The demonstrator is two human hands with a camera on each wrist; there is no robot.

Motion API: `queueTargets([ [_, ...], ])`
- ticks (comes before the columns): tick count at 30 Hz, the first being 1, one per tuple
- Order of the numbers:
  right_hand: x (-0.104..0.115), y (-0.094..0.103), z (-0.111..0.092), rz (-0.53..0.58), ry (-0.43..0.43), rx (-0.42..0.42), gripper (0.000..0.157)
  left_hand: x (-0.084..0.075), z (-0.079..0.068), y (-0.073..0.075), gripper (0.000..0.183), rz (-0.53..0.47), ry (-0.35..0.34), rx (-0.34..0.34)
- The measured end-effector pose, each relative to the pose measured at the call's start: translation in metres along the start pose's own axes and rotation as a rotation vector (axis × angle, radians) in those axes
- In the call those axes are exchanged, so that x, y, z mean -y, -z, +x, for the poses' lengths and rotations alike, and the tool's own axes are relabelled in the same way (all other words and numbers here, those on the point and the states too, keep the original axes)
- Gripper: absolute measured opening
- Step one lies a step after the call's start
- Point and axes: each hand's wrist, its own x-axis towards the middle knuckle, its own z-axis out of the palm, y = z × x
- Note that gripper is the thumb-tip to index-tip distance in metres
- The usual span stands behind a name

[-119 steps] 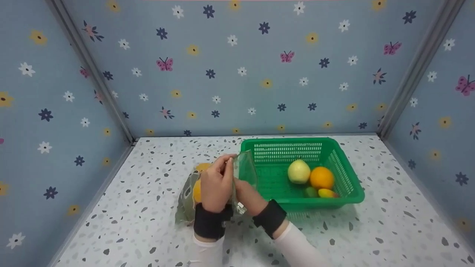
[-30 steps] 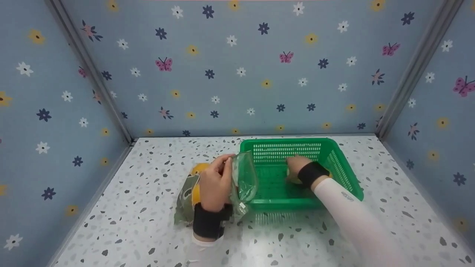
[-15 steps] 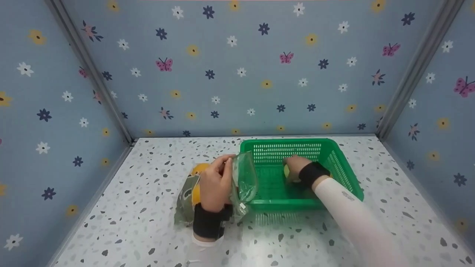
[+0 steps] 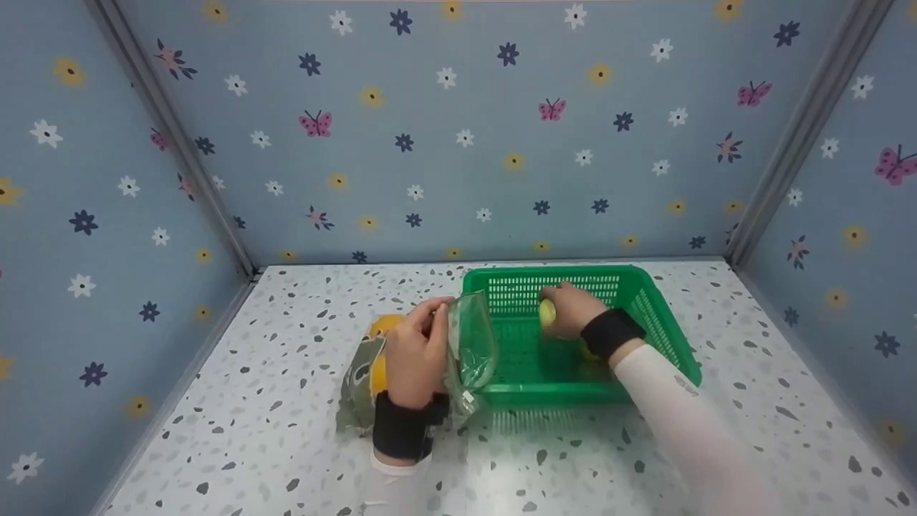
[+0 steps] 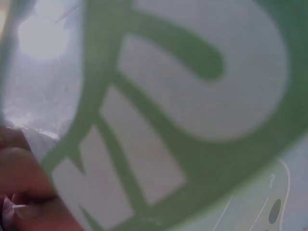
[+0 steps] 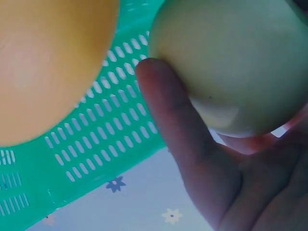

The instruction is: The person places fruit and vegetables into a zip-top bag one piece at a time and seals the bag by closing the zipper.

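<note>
My left hand (image 4: 415, 358) pinches the edge of a clear plastic bag (image 4: 474, 337), whose mouth stands open towards the right. Orange-yellow contents show through the bag left of the hand. In the left wrist view, the bag's green-and-white print (image 5: 240, 115) fills most of the picture, with the fingers (image 5: 24, 168) at lower left. Over the green basket (image 4: 559, 391), my right hand (image 4: 577, 309) grips a pale yellow-green apple (image 4: 547, 314). In the right wrist view, thumb and fingers curl round the apple (image 6: 231, 67), and an orange (image 6: 48, 62) sits beside it.
Other fruit (image 4: 590, 352) lies in the basket, mostly hidden under the right forearm. The speckled white tabletop (image 4: 286, 344) carries bag and basket side by side. Flower-patterned blue panels (image 4: 473, 143) close off the back and both sides.
My right hand has gone from the bag into the basket, taken hold of the apple and lifted it slightly up and left. The left hand has stayed on the bag.
</note>
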Motion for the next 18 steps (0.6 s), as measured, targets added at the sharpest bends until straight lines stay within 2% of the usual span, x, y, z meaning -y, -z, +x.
queueTargets([
  [9,0.016,0.021,-0.019,0.154,0.048,-0.115,0.067,0.000,0.000,0.000,0.018,-0.016,-0.029,-0.011],
  [18,0.034,0.018,-0.036,0.329,0.094,-0.246,0.068,0.000,0.000,0.000,0.018,-0.010,-0.006,0.002],
])
